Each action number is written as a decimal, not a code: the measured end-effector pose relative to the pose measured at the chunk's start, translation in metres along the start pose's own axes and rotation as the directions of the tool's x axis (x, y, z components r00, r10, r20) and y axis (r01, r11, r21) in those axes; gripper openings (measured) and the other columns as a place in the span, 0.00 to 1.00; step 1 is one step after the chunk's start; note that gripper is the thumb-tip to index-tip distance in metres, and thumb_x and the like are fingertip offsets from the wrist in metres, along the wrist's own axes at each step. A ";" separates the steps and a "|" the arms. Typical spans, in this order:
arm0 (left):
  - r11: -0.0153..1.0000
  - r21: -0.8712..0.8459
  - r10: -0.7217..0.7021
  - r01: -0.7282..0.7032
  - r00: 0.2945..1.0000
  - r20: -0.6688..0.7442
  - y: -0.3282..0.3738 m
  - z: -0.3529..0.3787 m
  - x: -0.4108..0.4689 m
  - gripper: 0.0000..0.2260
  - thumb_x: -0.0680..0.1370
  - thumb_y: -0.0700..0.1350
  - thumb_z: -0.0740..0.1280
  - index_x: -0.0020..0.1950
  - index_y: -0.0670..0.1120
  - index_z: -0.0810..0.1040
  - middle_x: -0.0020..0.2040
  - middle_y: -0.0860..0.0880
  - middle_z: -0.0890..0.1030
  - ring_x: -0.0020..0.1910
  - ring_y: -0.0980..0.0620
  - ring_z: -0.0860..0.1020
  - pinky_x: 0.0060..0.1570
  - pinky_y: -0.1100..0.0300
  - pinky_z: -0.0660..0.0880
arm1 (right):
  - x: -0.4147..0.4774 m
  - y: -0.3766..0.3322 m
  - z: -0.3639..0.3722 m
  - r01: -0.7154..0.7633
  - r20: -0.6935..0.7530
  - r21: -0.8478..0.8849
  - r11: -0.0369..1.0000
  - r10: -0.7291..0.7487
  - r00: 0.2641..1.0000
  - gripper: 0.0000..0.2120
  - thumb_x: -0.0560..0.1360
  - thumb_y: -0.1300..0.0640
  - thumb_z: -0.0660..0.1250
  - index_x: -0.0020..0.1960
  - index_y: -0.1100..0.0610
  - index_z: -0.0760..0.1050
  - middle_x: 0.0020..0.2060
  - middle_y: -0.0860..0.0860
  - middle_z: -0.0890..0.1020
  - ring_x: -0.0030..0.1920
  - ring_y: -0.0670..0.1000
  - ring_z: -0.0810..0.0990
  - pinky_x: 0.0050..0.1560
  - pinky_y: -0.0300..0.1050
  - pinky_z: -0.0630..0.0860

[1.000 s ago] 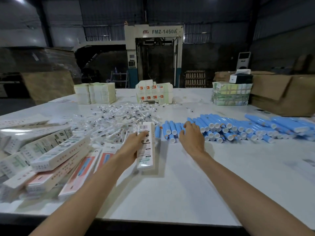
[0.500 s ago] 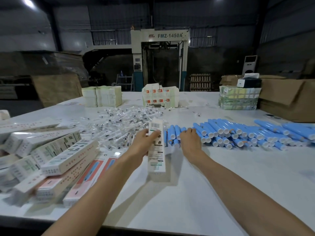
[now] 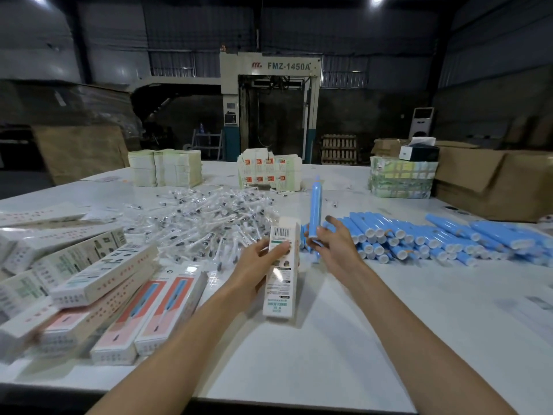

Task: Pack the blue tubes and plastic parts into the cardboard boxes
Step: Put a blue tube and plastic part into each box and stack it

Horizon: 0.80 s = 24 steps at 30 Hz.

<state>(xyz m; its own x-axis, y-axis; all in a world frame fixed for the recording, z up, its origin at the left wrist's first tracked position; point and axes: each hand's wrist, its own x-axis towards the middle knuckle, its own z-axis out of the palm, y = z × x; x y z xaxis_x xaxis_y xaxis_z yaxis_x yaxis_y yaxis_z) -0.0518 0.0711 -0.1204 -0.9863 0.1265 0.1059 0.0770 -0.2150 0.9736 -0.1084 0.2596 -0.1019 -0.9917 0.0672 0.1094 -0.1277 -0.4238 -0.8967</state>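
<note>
I see the white counter [image 3: 329, 339] carrying a pile of printed boxes [image 3: 98, 274] at 9 o'clock, a heap of clear plastic parts [image 3: 206, 217] at 11, and a row of blue tubes [image 3: 419, 235] from 1 to 3. Toward 12, near its far edge, stand three stacks of flat cartons [image 3: 269, 170].

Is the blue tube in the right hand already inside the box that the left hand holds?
No: the right hand holds the blue tube upright, wholly outside the box in the left hand.
</note>
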 end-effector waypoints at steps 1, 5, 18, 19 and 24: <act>1.000 -0.011 0.006 -0.005 1.000 0.015 0.001 -0.004 -0.001 0.15 0.81 0.47 0.75 0.67 0.47 0.82 0.55 0.41 0.89 0.49 0.42 0.88 0.46 0.51 0.86 | -0.003 -0.004 0.002 0.016 0.059 0.055 0.998 -0.019 0.998 0.22 0.83 0.68 0.64 0.74 0.58 0.63 0.53 0.62 0.85 0.48 0.57 0.86 0.48 0.47 0.85; 0.999 0.005 0.046 -0.047 0.998 0.047 0.006 -0.016 -0.003 0.15 0.80 0.46 0.77 0.67 0.49 0.83 0.57 0.42 0.89 0.52 0.40 0.88 0.45 0.52 0.85 | -0.010 -0.025 0.005 0.119 0.174 0.066 0.991 -0.129 0.976 0.14 0.77 0.68 0.72 0.59 0.61 0.72 0.48 0.60 0.80 0.51 0.59 0.85 0.54 0.53 0.84; 0.975 0.096 0.194 -0.202 0.977 0.092 0.005 -0.012 -0.004 0.16 0.73 0.53 0.81 0.60 0.57 0.86 0.57 0.46 0.89 0.56 0.43 0.87 0.57 0.47 0.83 | -0.026 -0.068 0.047 0.321 0.299 -0.568 0.758 -0.173 0.938 0.07 0.77 0.59 0.73 0.53 0.59 0.79 0.42 0.48 0.84 0.36 0.38 0.81 0.34 0.30 0.73; 0.973 0.103 0.197 -0.205 0.977 0.082 0.005 -0.012 -0.004 0.15 0.73 0.53 0.81 0.59 0.58 0.86 0.57 0.46 0.89 0.56 0.44 0.87 0.56 0.48 0.83 | -0.026 -0.068 0.046 0.310 0.312 -0.611 0.728 -0.139 0.940 0.04 0.77 0.59 0.72 0.50 0.59 0.78 0.40 0.49 0.82 0.35 0.41 0.79 0.34 0.32 0.72; 0.957 0.160 0.232 -0.241 0.970 0.072 0.004 -0.009 -0.004 0.17 0.73 0.57 0.80 0.60 0.60 0.86 0.57 0.50 0.89 0.56 0.47 0.87 0.59 0.46 0.83 | -0.022 -0.079 0.052 0.259 0.274 -0.727 0.636 -0.078 0.959 0.11 0.81 0.49 0.66 0.46 0.56 0.76 0.37 0.51 0.77 0.36 0.47 0.73 0.36 0.40 0.68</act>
<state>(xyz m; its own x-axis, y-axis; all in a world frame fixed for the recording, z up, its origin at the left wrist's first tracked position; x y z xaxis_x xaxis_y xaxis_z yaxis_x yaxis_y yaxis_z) -0.0488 0.0606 -0.1188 -0.9282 0.1425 0.3436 0.3351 -0.0811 0.9387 -0.0770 0.2448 -0.0116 -0.9446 -0.1495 0.2923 -0.3282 0.4043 -0.8537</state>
